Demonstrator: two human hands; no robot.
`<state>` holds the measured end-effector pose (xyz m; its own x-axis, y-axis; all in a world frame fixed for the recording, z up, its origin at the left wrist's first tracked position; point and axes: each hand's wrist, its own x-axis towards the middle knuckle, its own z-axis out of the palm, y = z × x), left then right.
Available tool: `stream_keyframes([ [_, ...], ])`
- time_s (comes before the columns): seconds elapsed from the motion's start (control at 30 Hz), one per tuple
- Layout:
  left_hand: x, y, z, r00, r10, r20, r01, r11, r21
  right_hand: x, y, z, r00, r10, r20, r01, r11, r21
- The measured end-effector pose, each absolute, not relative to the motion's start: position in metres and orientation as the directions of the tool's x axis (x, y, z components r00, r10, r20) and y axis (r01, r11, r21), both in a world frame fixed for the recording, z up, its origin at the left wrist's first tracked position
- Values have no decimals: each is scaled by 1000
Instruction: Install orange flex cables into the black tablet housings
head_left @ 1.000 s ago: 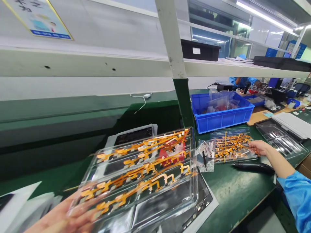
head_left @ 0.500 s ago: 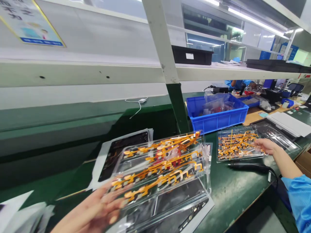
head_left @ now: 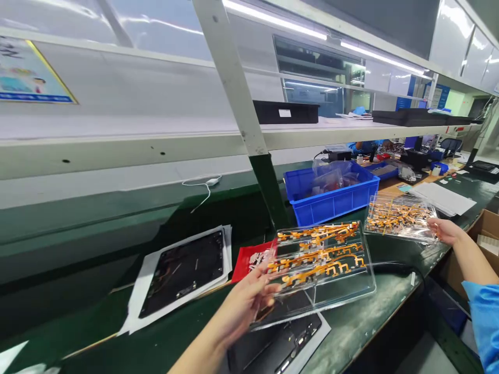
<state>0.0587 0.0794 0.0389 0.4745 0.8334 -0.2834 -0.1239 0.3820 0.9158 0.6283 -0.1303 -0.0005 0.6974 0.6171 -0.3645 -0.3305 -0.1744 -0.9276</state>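
Note:
My left hand grips the left edge of a clear plastic tray, thumb on top. Orange flex cables lie in rows inside it. This tray is held over a black panel on white paper. At the right, my right hand pinches the right edge of a second clear tray, heaped with a tangle of orange flex cables. A red bag with small pale parts lies behind my left hand, partly covered by the first tray.
Another black panel rests on white paper at the left. Behind the trays stands a blue bin of plastic bags. A slanting post carries the shelf. A black cable runs by the bench edge; a cardboard box is at far right.
The left-hand tray has moved right, baring more of the red bag and left panel. My right hand has shifted its tray rightward, off the clear tray beneath. The view has tilted up slightly.

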Motion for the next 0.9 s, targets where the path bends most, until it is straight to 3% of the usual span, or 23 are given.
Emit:
stream_keyframes([
  [0.43,206,129,-24,554,782,-284,-92,397,913,682,-199,15,764,510,-396,-474,27,-880],
  [0.9,280,159,-70,511,763,-396,214,333,918,736,-176,10,811,447,-378,-519,250,-817],
])
